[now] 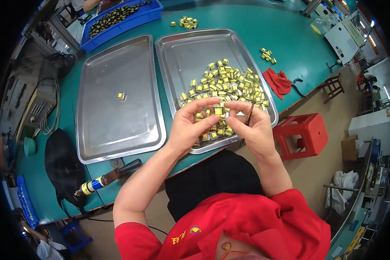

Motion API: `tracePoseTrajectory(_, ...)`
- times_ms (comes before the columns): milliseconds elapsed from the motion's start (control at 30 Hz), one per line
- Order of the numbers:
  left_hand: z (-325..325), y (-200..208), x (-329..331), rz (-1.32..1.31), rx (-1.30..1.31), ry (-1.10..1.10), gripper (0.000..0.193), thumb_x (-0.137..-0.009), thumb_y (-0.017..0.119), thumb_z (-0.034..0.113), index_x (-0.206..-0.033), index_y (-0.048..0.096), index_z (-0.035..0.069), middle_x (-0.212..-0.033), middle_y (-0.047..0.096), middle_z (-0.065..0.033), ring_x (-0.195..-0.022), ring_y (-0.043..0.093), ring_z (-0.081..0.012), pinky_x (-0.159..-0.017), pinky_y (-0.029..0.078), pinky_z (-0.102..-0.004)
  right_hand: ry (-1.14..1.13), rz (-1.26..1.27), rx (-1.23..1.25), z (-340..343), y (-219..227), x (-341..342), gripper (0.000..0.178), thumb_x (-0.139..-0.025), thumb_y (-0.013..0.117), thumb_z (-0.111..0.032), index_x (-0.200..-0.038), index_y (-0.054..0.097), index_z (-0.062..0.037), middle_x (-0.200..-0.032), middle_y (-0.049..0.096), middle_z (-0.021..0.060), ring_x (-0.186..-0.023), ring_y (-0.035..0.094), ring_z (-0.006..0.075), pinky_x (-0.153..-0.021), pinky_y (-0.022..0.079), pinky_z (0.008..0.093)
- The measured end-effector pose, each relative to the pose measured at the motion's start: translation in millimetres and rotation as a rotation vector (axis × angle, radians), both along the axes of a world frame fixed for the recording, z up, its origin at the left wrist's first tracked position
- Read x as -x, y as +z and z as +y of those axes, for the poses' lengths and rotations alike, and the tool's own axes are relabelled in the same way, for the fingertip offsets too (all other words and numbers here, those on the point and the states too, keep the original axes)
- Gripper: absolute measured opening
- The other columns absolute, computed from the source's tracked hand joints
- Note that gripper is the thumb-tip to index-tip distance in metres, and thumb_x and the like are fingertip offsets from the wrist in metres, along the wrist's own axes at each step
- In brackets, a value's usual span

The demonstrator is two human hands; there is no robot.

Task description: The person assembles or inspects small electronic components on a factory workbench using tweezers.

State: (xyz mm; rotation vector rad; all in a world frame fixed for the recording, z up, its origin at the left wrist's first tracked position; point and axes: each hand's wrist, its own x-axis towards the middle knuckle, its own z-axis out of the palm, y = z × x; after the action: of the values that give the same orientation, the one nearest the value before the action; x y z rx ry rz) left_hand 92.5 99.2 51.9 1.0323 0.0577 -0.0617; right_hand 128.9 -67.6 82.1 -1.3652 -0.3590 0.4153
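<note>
My left hand (190,123) is closed in a pinch on a small yellow-taped transformer (219,111) with metal sides. My right hand (258,130) has its thumb and forefinger bent close to the same piece, and a thin dark tool like tweezers (249,114) lies across its fingers. Both hands hover over the near part of a metal tray (184,50), where a heap of similar transformers (223,84) covers the right and near side. To the left, one single transformer (121,96) sits in a second metal tray (112,125).
A blue bin (121,26) of dark parts stands at the far left. Small transformer groups (188,23) lie beyond the trays. A red cloth (278,83) and pliers (297,86) lie right, above a red stool (305,134). A black-handled tool (106,178) lies near left.
</note>
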Motion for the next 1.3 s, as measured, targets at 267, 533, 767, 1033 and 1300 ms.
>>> tracePoseTrajectory(267,-4,-1,0,-0.148,-0.065,0.017,0.033,-0.077,0.067,-0.001,-0.109,0.06,0.002,-0.104,0.061,-0.0049,-0.092,0.055,-0.0099,-0.081,0.046,-0.0231,-0.028,0.005,-0.023,1,-8,-5,0.022,-0.082,0.061,0.003,-0.103,0.058,0.0035,-0.084,0.054,-0.0002,-0.064,0.051,0.0018,-0.051,0.034,0.0142)
tracePoseTrajectory(533,0,-7,-1,-0.152,-0.089,-0.015,0.027,-0.079,0.064,-0.003,-0.106,0.062,0.001,-0.104,0.061,-0.0054,-0.093,0.056,-0.0107,-0.076,0.049,-0.0226,-0.024,-0.007,-0.044,-1,-10,-4,0.022,-0.079,0.062,0.008,-0.101,0.058,0.0049,-0.091,0.056,0.0039,-0.077,0.057,0.0063,-0.068,0.046,0.0163)
tracePoseTrajectory(767,1,-3,-1,-0.173,-0.121,-0.007,0.024,-0.08,0.062,-0.003,-0.104,0.063,0.004,-0.105,0.06,-0.0056,-0.09,0.057,-0.0108,-0.074,0.049,-0.0219,-0.033,-0.013,-0.046,0,-13,-5,0.022,-0.079,0.062,0.008,-0.1,0.057,0.0047,-0.092,0.056,0.0044,-0.077,0.057,0.0059,-0.067,0.046,0.0158)
tracePoseTrajectory(1033,1,-1,0,-0.096,-0.011,-0.064,0.031,-0.084,0.06,0.002,-0.114,0.059,0.003,-0.09,0.059,-0.0019,-0.076,0.052,-0.0064,-0.062,0.043,-0.0184,-0.024,-0.147,0.077,-1,-9,-3,0.02,-0.083,0.06,0.004,-0.103,0.056,0.0045,-0.09,0.057,0.0035,-0.074,0.054,0.0055,-0.062,0.043,0.0181)
tracePoseTrajectory(1300,1,-4,-1,-0.054,0.256,-0.113,0.036,-0.091,0.051,0.007,-0.126,0.047,0.004,-0.099,0.056,-0.0086,-0.062,0.039,-0.0061,-0.049,0.032,-0.0171,-0.158,-0.808,0.483,-11,-2,-10,0.017,-0.089,0.056,-0.01,-0.098,0.057,0.0034,-0.076,0.059,0.0073,-0.061,0.052,0.0121,-0.056,0.041,0.0225)
